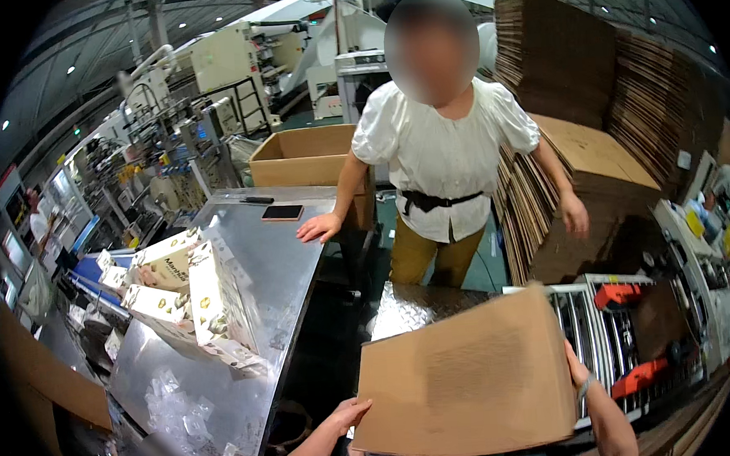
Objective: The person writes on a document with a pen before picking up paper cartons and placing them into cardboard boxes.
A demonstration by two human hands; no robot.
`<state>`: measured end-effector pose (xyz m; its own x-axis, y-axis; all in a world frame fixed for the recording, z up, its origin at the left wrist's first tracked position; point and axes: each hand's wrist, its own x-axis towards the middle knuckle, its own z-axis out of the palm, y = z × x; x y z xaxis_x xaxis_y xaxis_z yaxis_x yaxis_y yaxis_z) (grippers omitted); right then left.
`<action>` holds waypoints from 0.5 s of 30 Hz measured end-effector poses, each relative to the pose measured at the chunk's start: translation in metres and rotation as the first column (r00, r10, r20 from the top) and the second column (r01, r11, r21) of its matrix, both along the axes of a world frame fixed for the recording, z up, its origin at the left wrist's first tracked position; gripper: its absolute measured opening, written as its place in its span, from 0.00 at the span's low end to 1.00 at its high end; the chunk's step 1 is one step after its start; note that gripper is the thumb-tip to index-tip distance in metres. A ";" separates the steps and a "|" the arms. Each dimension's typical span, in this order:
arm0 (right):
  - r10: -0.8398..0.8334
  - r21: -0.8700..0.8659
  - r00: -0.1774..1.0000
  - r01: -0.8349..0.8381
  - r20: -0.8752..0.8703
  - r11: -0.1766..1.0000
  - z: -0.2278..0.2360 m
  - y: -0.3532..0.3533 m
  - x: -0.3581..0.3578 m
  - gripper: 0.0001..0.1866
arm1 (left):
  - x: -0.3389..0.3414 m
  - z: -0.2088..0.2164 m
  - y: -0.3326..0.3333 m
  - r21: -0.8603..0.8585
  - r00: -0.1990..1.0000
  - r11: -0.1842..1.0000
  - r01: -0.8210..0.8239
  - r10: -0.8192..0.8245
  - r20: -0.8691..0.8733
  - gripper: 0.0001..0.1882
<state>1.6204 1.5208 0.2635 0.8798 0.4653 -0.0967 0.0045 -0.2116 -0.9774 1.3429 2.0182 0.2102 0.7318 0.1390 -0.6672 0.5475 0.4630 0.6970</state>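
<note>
A large brown cardboard box (401, 401) is held up tilted in front of me, with a dark printed patch on the face turned to the camera. My left hand (350, 414) grips its left edge near the lower corner, thumb on the face. At the right side, my right hand (577, 367) holds the box's edge, its fingers partly hidden. Whether anything is inside the box cannot be seen. Behind it show a patterned metal plate (424, 304) and a roller conveyor (584, 323) with red parts.
A metal table (292, 270) at left bears white printed packages (219, 308), crumpled clear plastic (175, 407) and a phone (283, 213). Across from me a person (436, 153) in white rests one hand on the table. Flat cardboard stacks (563, 57) stand at right; an open carton (303, 169) stands behind.
</note>
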 end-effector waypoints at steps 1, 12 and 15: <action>0.062 -0.090 0.996 -0.055 0.067 0.994 -0.045 -0.052 0.015 0.37 | 0.001 0.000 0.002 -0.091 0.958 0.996 0.016 0.010 0.287 0.23; 0.184 0.208 0.886 -0.102 -0.425 0.973 0.068 0.172 -0.087 0.39 | 0.085 0.221 -0.035 0.981 0.605 0.189 -0.039 -0.777 0.174 0.29; 0.065 -0.092 0.998 -0.067 -0.026 0.993 0.062 0.213 -0.103 0.36 | 0.106 0.224 0.138 0.842 0.989 -0.530 -0.101 0.037 0.142 0.30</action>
<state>1.5178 1.7337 0.3251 0.8447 0.5100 -0.1622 -0.0010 -0.3016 -0.9534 1.4487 2.1559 0.4338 0.6386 0.5190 0.5681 0.5694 -0.8154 0.1049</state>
